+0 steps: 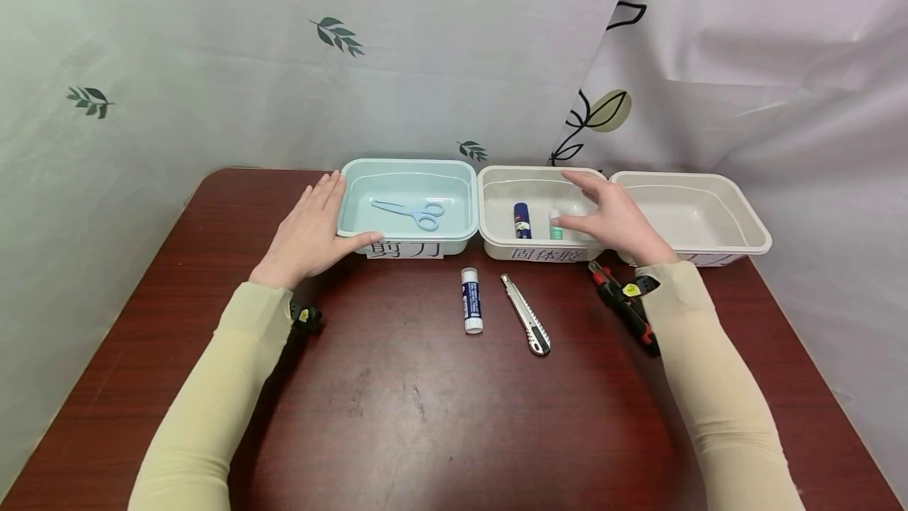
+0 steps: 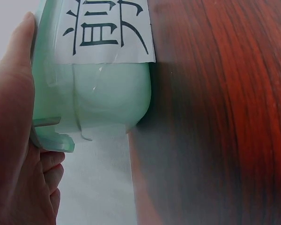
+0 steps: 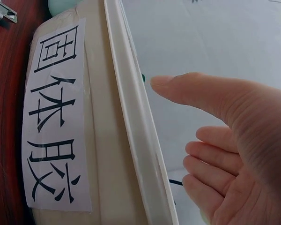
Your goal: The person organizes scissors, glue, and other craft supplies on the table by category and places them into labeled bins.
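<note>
My left hand (image 1: 305, 231) rests at the left end of the light blue bin (image 1: 464, 172), fingers straight along its rim and thumb by the front corner. Inside that bin lies a pair of light blue scissors (image 1: 418, 213). Over the right part of the middle cream bin (image 1: 496, 173) hovers my right hand (image 1: 620, 215), thumb spread from the fingers and nothing held. A dark blue glue stick (image 1: 522, 221) and a green-and-white glue stick (image 1: 556, 225) lie in the middle bin, the latter partly behind the thumb. The right wrist view shows this hand above the bin's rim (image 3: 131, 103).
On the table before the bins lie a white-and-blue glue stick (image 1: 471, 302), a silver utility knife (image 1: 526, 314) and a black-and-red utility knife (image 1: 624, 306), partly under my right wrist. Another cream bin (image 1: 738, 215) stands at the right. A patterned curtain (image 1: 426, 46) hangs behind.
</note>
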Demonstrator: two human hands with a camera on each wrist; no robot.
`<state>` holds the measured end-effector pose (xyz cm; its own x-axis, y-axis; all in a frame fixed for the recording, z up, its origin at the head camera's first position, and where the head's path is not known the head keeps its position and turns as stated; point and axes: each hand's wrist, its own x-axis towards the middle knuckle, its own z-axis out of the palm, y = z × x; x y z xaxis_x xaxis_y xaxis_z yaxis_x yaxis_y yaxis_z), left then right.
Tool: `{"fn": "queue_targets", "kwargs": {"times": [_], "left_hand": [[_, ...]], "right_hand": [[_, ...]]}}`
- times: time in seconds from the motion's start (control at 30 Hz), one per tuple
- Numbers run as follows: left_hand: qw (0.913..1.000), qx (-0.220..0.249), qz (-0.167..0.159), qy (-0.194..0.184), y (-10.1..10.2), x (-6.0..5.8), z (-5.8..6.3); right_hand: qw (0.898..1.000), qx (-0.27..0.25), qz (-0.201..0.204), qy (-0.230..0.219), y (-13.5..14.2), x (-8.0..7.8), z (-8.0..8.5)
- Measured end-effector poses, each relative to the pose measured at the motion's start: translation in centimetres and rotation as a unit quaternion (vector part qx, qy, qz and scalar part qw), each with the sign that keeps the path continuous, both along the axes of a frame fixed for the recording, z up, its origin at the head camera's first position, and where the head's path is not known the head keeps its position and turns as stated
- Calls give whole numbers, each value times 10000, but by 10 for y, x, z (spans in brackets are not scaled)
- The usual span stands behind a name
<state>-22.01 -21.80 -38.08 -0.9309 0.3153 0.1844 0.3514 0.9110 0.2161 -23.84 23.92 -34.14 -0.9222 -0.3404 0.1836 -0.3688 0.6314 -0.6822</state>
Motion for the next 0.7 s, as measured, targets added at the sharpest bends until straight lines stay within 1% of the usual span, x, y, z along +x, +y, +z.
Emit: {"fn": "queue_targets", "kwargs": {"times": [0.13,0.43,0.7], "left_hand": [[10000,-8,-2,20,0,0,0],[10000,28,-1,19,1,0,1],[10000,50,6,0,0,0,0]], "right_hand": [[10000,65,-28,2,0,1,1],[9997,32,81,208,-3,4,4],[9995,57,91,312,-6,11,10]]}}
